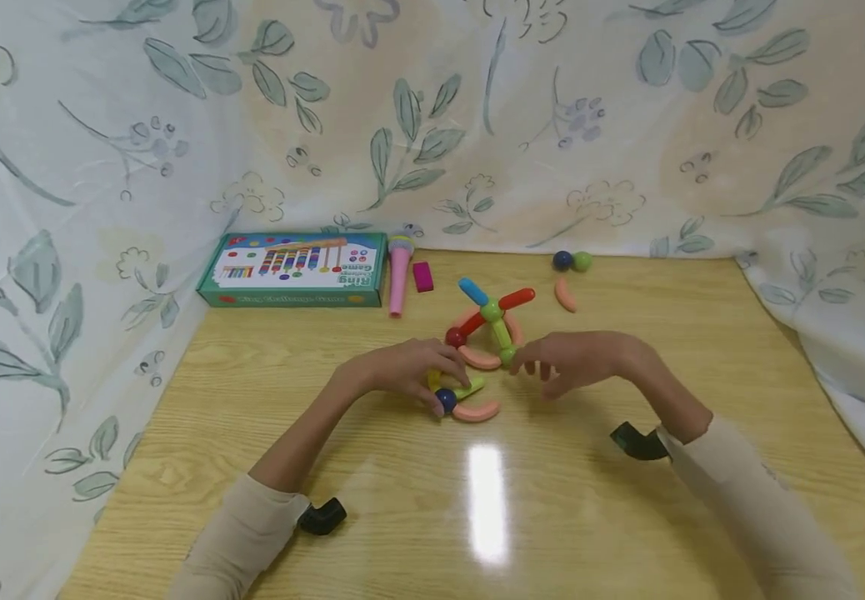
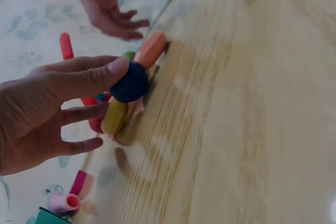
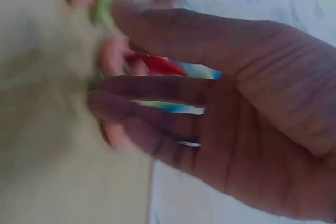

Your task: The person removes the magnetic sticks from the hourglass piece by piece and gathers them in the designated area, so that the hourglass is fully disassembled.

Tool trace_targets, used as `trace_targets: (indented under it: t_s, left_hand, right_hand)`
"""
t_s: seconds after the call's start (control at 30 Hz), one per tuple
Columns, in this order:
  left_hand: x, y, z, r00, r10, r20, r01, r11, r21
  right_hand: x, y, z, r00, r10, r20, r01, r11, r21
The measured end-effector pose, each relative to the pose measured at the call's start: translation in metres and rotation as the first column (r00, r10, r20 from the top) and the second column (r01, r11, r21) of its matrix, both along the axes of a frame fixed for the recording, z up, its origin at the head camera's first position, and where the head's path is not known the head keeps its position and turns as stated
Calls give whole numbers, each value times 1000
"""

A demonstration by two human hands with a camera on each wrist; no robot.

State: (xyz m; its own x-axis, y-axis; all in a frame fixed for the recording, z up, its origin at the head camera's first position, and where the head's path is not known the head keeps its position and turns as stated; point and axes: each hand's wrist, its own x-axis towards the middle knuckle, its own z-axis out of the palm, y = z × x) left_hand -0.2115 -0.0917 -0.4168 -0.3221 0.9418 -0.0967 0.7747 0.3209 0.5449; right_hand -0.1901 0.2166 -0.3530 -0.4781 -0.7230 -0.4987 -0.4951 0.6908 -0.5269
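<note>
Wooden table (image 1: pixel 627 517) fills your view, draped round with floral cloth (image 1: pixel 65 167); a green game box (image 1: pixel 293 271) sits at ten o'clock, a pink tube (image 1: pixel 399 275) just beside it. At twelve o'clock of your hands stands the stick-and-ball structure (image 1: pixel 492 321). Your right hand (image 1: pixel 578 362) hangs loosely spread, fingers relaxed, holding nothing, fingertips near the structure's lower green ball (image 1: pixel 508 356). Your left hand (image 1: pixel 410 375) has its thumb resting on a dark blue ball (image 2: pixel 129 82) joined to a yellow-green stick (image 2: pixel 114 116) and an orange stick (image 2: pixel 151 49), flat on the table. Press too hard and, I judge, that ball could snap off or roll; a stray right finger could topple the structure.
</note>
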Motion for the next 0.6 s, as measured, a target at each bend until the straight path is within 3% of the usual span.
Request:
trace_targets:
  t_s: [0.17, 0.3, 0.37, 0.6]
  left_hand:
    - [3, 7, -2, 997, 49, 61, -49, 999, 0]
    - [4, 10, 0, 996, 86, 34, -86, 996, -15]
    - [4, 10, -1, 997, 76, 17, -75, 997, -36]
    - [4, 12, -2, 994, -13, 111, 28, 991, -132]
  right_hand:
    - [21, -33, -20, 1000, 16, -24, -17, 999, -39]
    - [28, -44, -31, 997, 19, -79, -20, 1000, -2]
    - [30, -47, -34, 990, 40, -134, -41, 999, -2]
    - [37, -51, -40, 955, 59, -291, -69, 997, -22]
